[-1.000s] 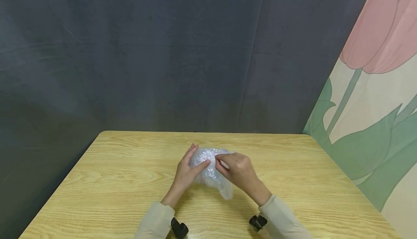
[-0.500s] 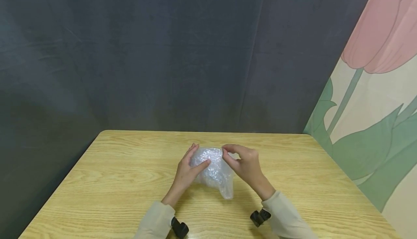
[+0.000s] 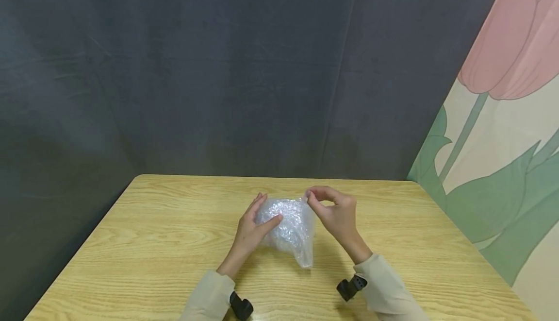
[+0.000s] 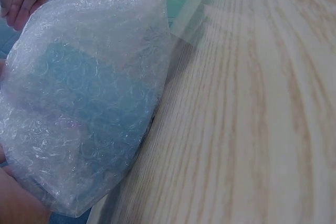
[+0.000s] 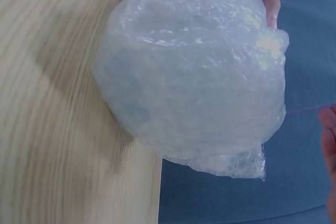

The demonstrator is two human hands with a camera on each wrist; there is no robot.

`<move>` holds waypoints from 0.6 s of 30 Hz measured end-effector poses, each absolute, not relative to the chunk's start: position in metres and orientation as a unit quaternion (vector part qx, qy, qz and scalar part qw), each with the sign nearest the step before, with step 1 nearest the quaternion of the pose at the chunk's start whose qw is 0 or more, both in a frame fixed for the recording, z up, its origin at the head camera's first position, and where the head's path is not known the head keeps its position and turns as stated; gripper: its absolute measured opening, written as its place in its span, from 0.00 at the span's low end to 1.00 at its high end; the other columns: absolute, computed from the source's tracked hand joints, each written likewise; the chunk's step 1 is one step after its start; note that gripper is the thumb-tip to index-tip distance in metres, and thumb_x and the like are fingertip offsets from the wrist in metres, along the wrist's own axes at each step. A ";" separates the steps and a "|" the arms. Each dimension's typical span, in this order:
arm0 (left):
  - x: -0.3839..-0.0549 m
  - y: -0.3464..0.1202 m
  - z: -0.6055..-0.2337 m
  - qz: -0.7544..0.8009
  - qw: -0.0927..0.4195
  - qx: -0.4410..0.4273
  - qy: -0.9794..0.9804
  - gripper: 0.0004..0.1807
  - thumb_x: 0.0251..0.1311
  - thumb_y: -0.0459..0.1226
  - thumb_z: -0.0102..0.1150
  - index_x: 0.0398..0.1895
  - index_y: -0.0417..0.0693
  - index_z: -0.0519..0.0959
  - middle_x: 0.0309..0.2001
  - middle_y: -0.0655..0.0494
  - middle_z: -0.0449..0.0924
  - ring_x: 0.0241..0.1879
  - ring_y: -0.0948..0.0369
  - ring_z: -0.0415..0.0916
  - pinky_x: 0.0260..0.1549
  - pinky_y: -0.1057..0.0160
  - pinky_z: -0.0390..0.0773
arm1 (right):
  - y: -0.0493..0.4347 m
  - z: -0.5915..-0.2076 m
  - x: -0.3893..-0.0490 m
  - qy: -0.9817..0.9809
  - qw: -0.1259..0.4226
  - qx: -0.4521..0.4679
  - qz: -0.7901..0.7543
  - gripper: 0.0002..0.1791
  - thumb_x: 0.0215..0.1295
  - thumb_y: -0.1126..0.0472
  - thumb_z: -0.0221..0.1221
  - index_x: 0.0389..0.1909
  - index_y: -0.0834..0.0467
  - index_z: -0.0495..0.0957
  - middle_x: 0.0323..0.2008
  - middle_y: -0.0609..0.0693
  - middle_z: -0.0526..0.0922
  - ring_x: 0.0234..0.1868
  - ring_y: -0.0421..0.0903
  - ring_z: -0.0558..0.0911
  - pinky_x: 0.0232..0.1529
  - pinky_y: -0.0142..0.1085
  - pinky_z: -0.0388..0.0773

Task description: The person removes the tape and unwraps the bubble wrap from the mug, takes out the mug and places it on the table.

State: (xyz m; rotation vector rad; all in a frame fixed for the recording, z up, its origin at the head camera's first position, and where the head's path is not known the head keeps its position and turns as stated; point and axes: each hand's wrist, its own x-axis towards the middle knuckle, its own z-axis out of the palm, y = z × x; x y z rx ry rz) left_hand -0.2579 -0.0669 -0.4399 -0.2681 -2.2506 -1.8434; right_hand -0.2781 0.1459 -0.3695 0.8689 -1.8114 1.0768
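A bundle of clear bubble wrap (image 3: 289, 231) sits on the table, a loose corner of wrap hanging toward the front. Something bluish shows faintly through the wrap (image 4: 89, 93) in the left wrist view; what it is stays hidden. My left hand (image 3: 252, 228) grips the bundle's left side, thumb on the near face and fingers round the back. At the upper right of the bundle, my right hand (image 3: 338, 214) has thumb and forefinger pinched together. A thin purplish tape-like strip (image 5: 306, 110) stretches from the bundle to the right fingers (image 5: 328, 135) in the right wrist view.
Everything rests on a light wood-grain table (image 3: 144, 243). A dark curtain (image 3: 244, 78) hangs behind its back edge, and a wall with a painted tulip (image 3: 493, 165) stands on the right. Each cuff carries a small black camera (image 3: 241, 306).
My right hand has moved up and to the right, from over the bundle's face to beyond its upper right corner, fingers still pinched. The left hand and bundle stay nearly in place.
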 end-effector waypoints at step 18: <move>-0.257 -0.066 -0.437 -0.624 0.103 -0.082 -0.770 0.40 0.54 0.49 0.69 0.70 0.50 0.66 0.74 0.53 0.53 0.73 0.50 0.46 0.67 0.40 0.46 | 0.148 -0.356 -0.269 -0.753 0.353 0.282 0.479 0.06 0.53 0.79 0.64 0.29 0.68 0.84 0.27 0.58 0.86 0.26 0.42 0.84 0.28 0.24 0.79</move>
